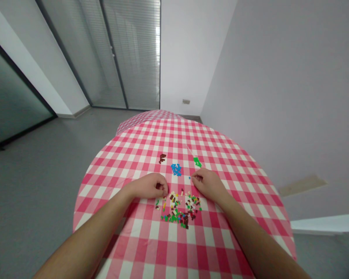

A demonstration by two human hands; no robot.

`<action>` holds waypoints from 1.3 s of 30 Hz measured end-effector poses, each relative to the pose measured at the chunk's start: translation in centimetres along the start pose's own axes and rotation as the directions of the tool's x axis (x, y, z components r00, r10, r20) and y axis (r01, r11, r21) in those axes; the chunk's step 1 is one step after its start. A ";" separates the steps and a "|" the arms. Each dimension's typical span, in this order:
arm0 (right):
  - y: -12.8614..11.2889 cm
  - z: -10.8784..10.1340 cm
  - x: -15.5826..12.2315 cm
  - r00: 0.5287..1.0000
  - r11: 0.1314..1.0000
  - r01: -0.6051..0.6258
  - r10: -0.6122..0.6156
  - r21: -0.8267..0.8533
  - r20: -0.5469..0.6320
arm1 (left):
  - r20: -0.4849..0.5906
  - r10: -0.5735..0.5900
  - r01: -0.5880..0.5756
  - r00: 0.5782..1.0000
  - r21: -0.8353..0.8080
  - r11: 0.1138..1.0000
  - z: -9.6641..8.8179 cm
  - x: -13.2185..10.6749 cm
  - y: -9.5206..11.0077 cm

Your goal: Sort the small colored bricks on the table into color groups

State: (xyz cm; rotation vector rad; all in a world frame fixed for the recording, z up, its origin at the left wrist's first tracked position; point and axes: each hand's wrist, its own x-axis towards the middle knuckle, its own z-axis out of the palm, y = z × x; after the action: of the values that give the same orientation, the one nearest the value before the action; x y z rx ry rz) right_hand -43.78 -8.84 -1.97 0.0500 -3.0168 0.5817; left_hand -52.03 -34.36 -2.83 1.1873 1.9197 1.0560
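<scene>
Sorting through what can be seen here: both bare hands are held low over a table covered with a pink-and-white checked cloth, and loads of tiny coloured pieces are spread right on the fabric.

The left hand, just left of centre, is kept loosely curled, with thumb and fingertips brought close together at the upper left edge of the mixed pile. Whether anything is pinched in there can't be told, sorry. The right hand, right of centre, is bent inward with only a narrow gap left at the fingertips, and a lone blue piece can be spotted just beside them. Again, whether something is gripped can't be made out.

As for the pieces, the mixed pile is scattered in the lower middle of the frame, with green, brown, cream, yellow and a bit of blue jumbled together. Farther up, three smaller groups are laid out by colour: brown pieces upper left of the hands, blue pieces roughly mid-frame, and green pieces just above the right hand
</scene>
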 end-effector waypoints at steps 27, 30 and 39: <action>-2.2 2.6 1.3 0.996 0.998 0.049 -0.051 -0.025 -0.074 | -0.009 -0.037 0.037 0.999 0.013 0.999 0.1 -0.1 0.2; -2.5 2.3 1.0 0.995 0.996 0.085 -0.084 0.003 -0.061 | -0.012 -0.044 0.045 0.999 0.004 0.999 0.0 -0.1 0.5; -4.3 -0.7 -2.0 0.835 0.912 0.328 -0.402 0.246 0.375 | 0.004 -0.020 0.020 1.000 0.029 0.999 -0.1 -0.2 0.6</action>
State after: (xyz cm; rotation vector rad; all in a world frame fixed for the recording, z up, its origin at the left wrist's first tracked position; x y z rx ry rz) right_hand -41.55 -12.57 0.12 0.8538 -3.1997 0.8832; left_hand -51.75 -34.36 -2.24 1.1829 1.9460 1.0171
